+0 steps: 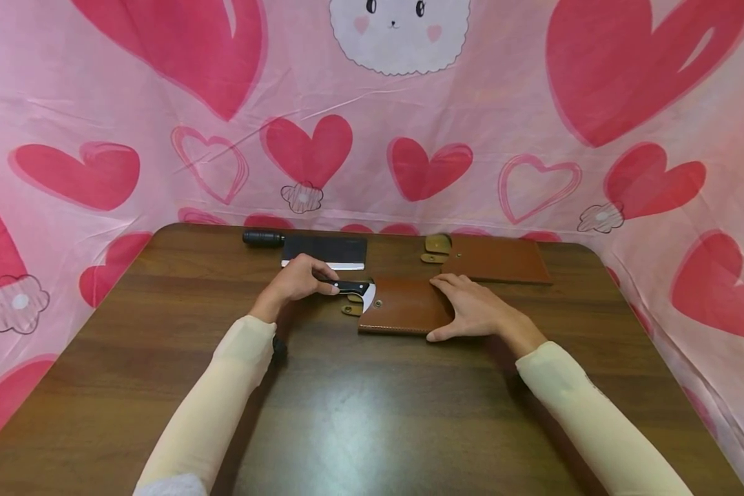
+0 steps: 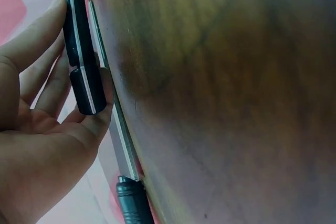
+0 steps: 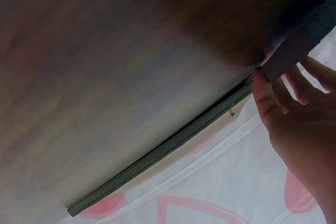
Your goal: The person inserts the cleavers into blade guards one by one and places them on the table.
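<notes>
My left hand (image 1: 300,279) pinches the black riveted handle (image 1: 350,286) of a knife between thumb and fingers. Its pale blade shows just beyond the handle, and the rest is inside a brown leather sheath (image 1: 403,308) lying on the table. In the left wrist view the handle (image 2: 79,40) stands between thumb and fingers, its butt end toward the palm. My right hand (image 1: 474,310) holds the sheath's right end, thumb at the near edge and fingers at the far edge. The right wrist view shows the fingertips against the sheath's dark end (image 3: 294,51).
Behind the left hand lies a cleaver (image 1: 325,249) with a black ribbed handle (image 1: 263,238). A second brown sheath (image 1: 499,259) with a snap strap (image 1: 434,258) lies at the back right. The wooden table (image 1: 347,413) meets a pink heart-patterned cloth behind.
</notes>
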`<state>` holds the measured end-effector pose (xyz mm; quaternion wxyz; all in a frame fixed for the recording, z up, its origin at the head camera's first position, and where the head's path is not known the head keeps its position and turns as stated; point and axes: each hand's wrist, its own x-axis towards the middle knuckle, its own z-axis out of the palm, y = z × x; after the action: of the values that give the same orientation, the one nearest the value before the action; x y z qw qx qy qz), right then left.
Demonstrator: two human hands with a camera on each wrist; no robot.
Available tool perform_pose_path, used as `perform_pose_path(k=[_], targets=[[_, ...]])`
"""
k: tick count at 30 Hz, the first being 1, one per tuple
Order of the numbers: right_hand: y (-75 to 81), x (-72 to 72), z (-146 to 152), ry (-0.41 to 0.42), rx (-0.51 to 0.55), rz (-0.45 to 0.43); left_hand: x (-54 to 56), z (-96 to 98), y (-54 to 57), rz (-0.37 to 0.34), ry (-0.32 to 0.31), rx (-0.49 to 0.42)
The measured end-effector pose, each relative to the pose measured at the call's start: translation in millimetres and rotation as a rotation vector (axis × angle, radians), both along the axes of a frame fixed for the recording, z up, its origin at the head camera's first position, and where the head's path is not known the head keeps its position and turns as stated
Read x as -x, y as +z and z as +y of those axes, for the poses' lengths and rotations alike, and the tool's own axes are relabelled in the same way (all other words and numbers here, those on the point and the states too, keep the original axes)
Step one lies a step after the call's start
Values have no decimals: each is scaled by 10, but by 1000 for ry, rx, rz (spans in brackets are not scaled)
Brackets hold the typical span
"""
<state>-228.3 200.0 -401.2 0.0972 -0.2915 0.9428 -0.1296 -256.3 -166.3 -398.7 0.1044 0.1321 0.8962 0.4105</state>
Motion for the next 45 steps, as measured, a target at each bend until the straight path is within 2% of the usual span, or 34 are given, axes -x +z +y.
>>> perform_pose_path(k=[14, 20, 25, 29, 36, 45], targets=[[-65, 38, -9, 15, -8, 8, 17, 12, -22, -18, 6, 26], [-54, 31, -16, 23, -16, 16, 2, 19, 1, -30, 15, 28], [-49, 26, -18, 24, -11, 17, -4, 19, 7, -29, 9, 17], [-33, 13, -5, 27, -7, 2, -10, 30, 6, -24, -24, -3], [12, 32, 92, -13, 79, -46, -1, 50, -11, -22, -50, -30], [93, 132, 294, -34, 186, 5, 3, -51, 1, 12, -10, -79]])
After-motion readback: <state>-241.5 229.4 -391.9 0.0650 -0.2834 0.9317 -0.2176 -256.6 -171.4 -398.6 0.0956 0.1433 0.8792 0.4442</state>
